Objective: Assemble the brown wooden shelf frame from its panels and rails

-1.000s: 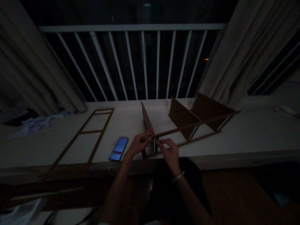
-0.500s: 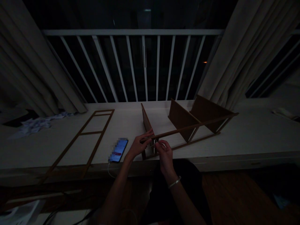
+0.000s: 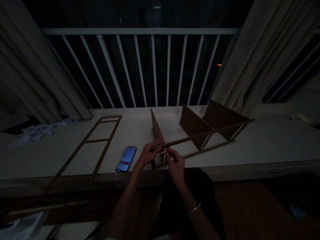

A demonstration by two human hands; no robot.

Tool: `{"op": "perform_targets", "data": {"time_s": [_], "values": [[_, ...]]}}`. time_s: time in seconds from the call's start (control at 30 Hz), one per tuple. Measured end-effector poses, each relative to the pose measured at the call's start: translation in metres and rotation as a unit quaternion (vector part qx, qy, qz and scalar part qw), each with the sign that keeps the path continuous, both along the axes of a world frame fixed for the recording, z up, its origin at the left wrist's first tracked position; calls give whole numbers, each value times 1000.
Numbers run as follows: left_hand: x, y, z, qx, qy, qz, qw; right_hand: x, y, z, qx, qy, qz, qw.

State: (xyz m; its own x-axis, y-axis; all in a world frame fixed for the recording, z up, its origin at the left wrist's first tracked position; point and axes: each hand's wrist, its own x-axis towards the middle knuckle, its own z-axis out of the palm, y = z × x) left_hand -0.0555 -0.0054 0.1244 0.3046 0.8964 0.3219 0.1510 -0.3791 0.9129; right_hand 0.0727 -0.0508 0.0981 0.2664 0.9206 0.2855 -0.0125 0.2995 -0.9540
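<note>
The shelf unit (image 3: 196, 128) lies on its side on the pale ledge (image 3: 265, 143), extending rightward and away from both hands. Finish: dark brown, wood-like, matte in the dim light. Three flat panels stand on edge between narrow rails; the first panel (image 3: 155, 125) rises just beyond the left hand (image 3: 147, 155), and the farthest panel (image 3: 222, 120) is well to the right of the right hand (image 3: 176, 165). The upper rail (image 3: 180, 141) slants from the left hand toward the far right.

Left hand: fingers over the near end of this rail, thumb below, gripping it. Right hand: thumb and fingertips pinching a thin, pale rod (image 3: 161, 153) just below the rail, pointing toward the left hand. Joint detail is too dark to read.

A phone (image 3: 128, 160) lies left of the left hand; farther left is a loose brown ladder-like frame (image 3: 97, 140).
</note>
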Motion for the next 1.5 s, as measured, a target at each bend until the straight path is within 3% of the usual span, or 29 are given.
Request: {"op": "perform_targets", "data": {"time_s": [0.27,0.63,0.83,1.1,1.23,1.5], "values": [[1,2,-3,19,-2,6,1000,4,4,5,34,-71,-31,996],[4,3,-5,8,-4,19,1000,12,10,14,32,0,7,999],[4,3,-4,25,7,13,1000,13,8,14,-5,30,24,999],[5,2,-4,21,4,21,1000,9,5,14,-7,113,-8,994],[5,2,-3,30,10,22,999,6,5,8,5,65,-47,997],[5,1,-2,10,2,25,1000,14,3,2,17,10,-2,1000]]}}
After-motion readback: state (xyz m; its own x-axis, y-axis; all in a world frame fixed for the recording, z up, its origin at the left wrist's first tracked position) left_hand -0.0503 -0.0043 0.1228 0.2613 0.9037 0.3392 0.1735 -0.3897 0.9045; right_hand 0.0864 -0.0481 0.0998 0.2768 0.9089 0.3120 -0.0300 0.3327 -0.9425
